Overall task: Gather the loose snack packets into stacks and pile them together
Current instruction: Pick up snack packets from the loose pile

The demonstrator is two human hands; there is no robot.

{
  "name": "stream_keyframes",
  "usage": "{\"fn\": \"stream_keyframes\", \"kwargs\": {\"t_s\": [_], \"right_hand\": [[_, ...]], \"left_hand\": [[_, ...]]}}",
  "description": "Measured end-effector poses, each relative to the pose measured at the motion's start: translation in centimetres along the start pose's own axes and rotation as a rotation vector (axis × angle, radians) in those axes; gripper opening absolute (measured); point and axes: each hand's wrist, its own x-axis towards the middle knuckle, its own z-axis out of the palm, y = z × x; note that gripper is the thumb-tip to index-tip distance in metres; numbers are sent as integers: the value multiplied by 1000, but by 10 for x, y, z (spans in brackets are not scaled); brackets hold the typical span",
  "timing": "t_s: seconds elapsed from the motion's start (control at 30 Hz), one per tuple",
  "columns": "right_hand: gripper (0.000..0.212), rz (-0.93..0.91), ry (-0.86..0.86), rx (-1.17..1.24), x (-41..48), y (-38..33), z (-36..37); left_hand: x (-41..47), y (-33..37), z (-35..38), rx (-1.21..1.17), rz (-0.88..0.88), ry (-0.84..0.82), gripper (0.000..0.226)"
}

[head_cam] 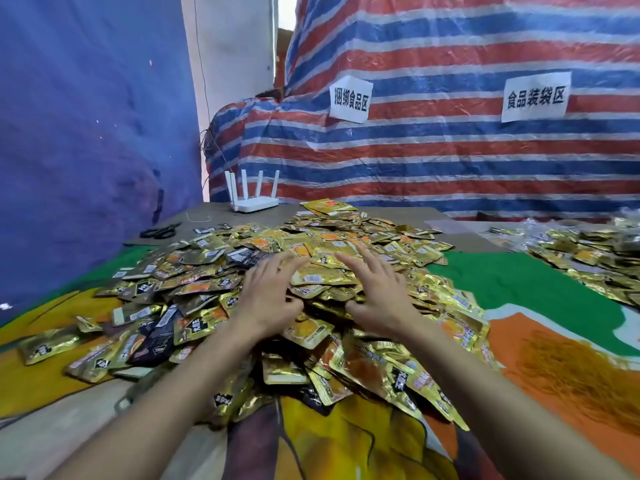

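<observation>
Head camera looks down on my two hands, both laid on the big loose heap of shiny gold and orange foil snack packets (pixel 346 237), which fills the middle of the table in front of me. My left hand (pixel 266 296) and my right hand (pixel 377 292) lie side by side with a small clump of packets between them. The fingers are spread and almost straight, so neither hand is clasping anything; they only press on the top. I judge I place them like this to squeeze the clump from both sides into a first stack, because no neat stack is visible yet. A second heap of the same packets (pixel 588 254) lies far to the right, well apart. Under everything is a printed cloth of green, orange and yellow (pixel 519 282). At the far side I see a white router with upright antennas (pixel 254 199) and black scissors (pixel 161 232) on the brown board. Behind stands a red, blue and white striped tarpaulin (pixel 450 150) with two white paper signs (pixel 535 97), and at the left a dark blue sheet (pixel 86 133).
</observation>
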Motion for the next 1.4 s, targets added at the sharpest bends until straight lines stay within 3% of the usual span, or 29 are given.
{"fn": "stream_keyframes", "kwargs": {"t_s": [0.13, 0.2, 0.37, 0.5, 0.83, 1.0, 1.1, 1.3, 1.4], "right_hand": [[85, 23, -294, -87, 45, -3, 20], [77, -12, -283, -125, 49, 5, 31], [51, -158, -35, -142, 37, 23, 31], [41, -168, 99, 43, 33, 21, 25], [32, -204, 416, 702, 57, -8, 4], [28, -163, 457, 853, 63, -8, 24], [32, -76, 445, 942, 60, -4, 36], [29, 113, 467, 1099, 51, 0, 50], [24, 208, 507, 1239, 49, -2, 50]], "left_hand": [[38, -12, 3, 86, -32, -254, 81], [40, -19, 12, 121, 7, -282, 73], [28, -34, 20, 81, 100, -37, 50], [27, -34, 19, -79, 126, 102, 41], [54, -37, -31, -697, 131, 119, 24], [55, -37, -18, -989, -20, 308, 31], [53, -38, -2, -964, -107, 388, 34], [37, -42, 19, -671, -73, 53, 55], [37, -46, 20, -539, -112, 62, 55]]}}
